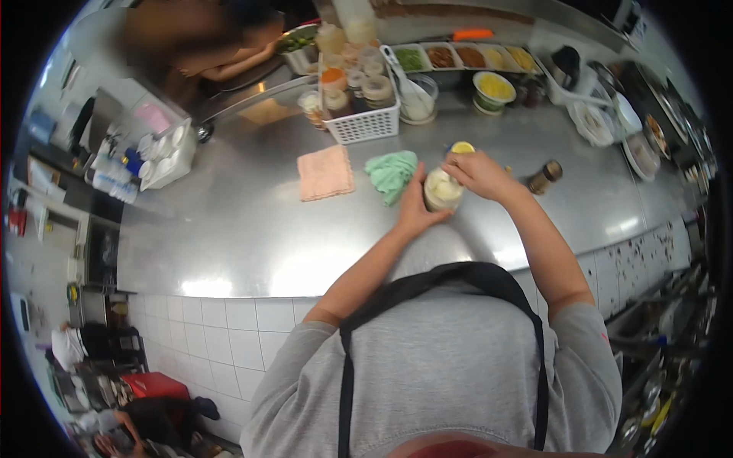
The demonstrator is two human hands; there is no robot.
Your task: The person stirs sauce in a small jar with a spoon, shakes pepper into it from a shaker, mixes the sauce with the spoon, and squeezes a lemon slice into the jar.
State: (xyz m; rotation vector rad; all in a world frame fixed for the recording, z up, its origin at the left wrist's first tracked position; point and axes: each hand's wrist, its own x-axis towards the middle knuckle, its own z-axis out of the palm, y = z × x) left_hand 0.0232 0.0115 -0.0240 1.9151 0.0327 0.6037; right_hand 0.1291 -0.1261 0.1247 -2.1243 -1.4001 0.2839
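Observation:
My left hand (415,208) is wrapped around the side of a clear jar (443,200) filled with a pale, creamy substance. Over the jar's open mouth, my right hand (481,175) is closed in a pinch; what it grips is hidden by the fingers. Just beyond that hand sits a small round container with a yellow top (462,147). A crumpled green cloth (392,174) lies to the left of the jar, close to my left hand. Further left is a folded peach cloth (325,173). A pepper grinder or spice bottle (545,177) lies tilted to the right.
A white basket (365,127) of sauce bottles stands at the back, beside a tub with a white spoon (417,105). Trays of toppings (467,58) line the rear edge, near a bowl of yellow shreds (494,88). Another person's arm (243,64) is at the upper left.

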